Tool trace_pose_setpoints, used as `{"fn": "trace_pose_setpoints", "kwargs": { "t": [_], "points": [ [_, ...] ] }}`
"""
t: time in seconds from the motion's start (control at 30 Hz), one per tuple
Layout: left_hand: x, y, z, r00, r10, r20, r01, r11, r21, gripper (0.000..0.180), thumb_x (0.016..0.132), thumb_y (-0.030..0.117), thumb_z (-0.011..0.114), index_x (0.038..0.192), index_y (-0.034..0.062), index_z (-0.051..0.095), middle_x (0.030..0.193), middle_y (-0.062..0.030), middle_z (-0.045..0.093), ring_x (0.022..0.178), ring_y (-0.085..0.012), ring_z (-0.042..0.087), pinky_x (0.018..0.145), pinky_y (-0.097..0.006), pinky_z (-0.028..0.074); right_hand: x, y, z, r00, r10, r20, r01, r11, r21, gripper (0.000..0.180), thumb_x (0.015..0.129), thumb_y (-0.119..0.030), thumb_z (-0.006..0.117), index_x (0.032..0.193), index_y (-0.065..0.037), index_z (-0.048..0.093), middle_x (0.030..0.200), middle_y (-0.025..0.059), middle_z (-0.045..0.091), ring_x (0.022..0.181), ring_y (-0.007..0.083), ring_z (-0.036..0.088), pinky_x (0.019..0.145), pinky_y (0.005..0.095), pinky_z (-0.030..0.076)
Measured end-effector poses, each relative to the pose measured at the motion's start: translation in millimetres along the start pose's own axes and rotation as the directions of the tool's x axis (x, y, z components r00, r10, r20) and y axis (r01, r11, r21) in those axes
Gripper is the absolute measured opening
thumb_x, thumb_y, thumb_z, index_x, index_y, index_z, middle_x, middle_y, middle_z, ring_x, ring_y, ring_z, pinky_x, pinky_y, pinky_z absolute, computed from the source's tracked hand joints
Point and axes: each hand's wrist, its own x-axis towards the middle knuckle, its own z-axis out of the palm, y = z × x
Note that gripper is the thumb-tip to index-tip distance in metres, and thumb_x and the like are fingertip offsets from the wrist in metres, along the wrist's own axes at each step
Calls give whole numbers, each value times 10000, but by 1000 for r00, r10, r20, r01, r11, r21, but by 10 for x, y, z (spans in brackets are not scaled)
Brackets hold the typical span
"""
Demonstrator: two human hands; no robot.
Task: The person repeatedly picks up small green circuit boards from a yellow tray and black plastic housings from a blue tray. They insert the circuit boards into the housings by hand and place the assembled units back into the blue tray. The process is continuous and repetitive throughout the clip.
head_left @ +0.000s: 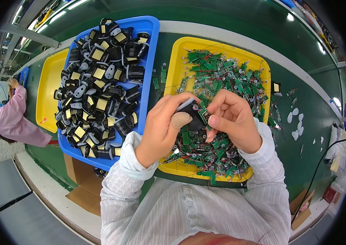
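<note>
My left hand [165, 122] is closed around a black plastic housing [194, 118] with a grey edge; a tan covering wraps its thumb. Between the thumb and fingers of my right hand [235, 120] is a small green circuit board [204, 114], held against the housing's right side. Whether the board sits inside the housing I cannot tell. Both hands are over a yellow tray [173, 61] heaped with green circuit boards [222, 77] on thin wires. To the left, a blue tray [151, 45] is piled with black housings [99, 90], many bearing pale yellow pads.
Another yellow tray [47, 94] lies farther left, near a person in a pink sleeve [15, 110]. White oval pieces [295, 122] and loose boards are scattered on the green table [315, 98] at right. Cardboard boxes [84, 183] stand below the table edge.
</note>
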Motion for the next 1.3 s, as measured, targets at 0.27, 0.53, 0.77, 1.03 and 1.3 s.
{"fn": "trace_pose_setpoints", "kwargs": {
  "t": [0.27,0.53,0.77,1.03,1.3],
  "points": [
    [15,13,-8,1000,29,-1,-28,996,80,260,830,123,516,1060,3,539,911,-147,588,816,-295,557,734,-339,437,24,-6,-58,998,49,25,-48,999,-10,150,817,-79,631,891,-13,518,685,37,585,573,100,593,537,215,500],
    [23,11,-3,1000,11,-8,-10,997,80,261,803,88,543,1048,0,545,896,-155,588,786,-311,556,709,-344,441,40,30,-46,998,67,-11,-67,997,-34,167,814,-97,636,892,-8,518,691,41,583,579,104,590,536,221,516],
    [34,83,-34,990,142,-23,-132,959,250,268,759,86,558,1013,1,557,884,-135,594,748,-299,541,689,-348,438,26,-15,-17,988,152,35,-150,987,-55,165,838,-119,601,917,16,546,715,41,565,633,95,578,556,237,536],
    [79,15,-48,990,128,55,-133,986,101,353,869,214,496,1152,5,520,1038,-138,586,925,-302,533,827,-362,412,-10,78,65,999,-17,-28,12,984,-179,104,819,-73,602,840,10,543,703,34,542,610,105,565,526,232,498],
    [37,-106,-3,998,7,66,4,985,-172,454,848,169,527,1272,26,448,1180,-145,533,1058,-239,514,898,-330,395,-11,104,136,927,-374,-21,258,678,-688,85,767,-21,618,807,7,547,726,74,535,600,155,569,510,250,458]
  ]
}}
